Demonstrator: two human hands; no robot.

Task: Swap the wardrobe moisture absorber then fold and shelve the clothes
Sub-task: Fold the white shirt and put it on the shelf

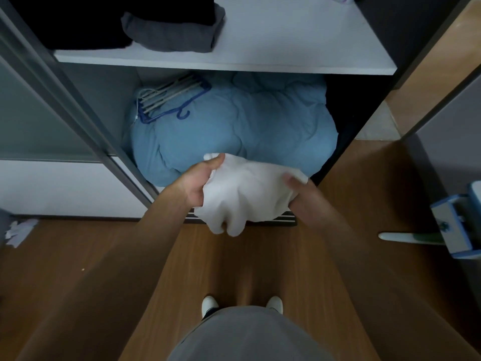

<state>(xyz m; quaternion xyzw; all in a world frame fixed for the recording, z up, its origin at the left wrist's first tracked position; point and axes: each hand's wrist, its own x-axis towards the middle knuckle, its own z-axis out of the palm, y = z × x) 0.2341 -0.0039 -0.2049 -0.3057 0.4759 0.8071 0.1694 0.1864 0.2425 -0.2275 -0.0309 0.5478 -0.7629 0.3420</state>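
Head view: both hands (197,182) (302,194) grip a bunched, creased white garment (242,196)

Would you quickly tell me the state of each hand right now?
Left hand: grips the white garment.
Right hand: grips the same garment.

Left hand (201,182) and right hand (299,194) grip a bunched white garment (244,194) before the open wardrobe. Blue duvet (247,121) carries hangers (166,97); the shelf (260,48) above holds a folded grey garment (171,29).
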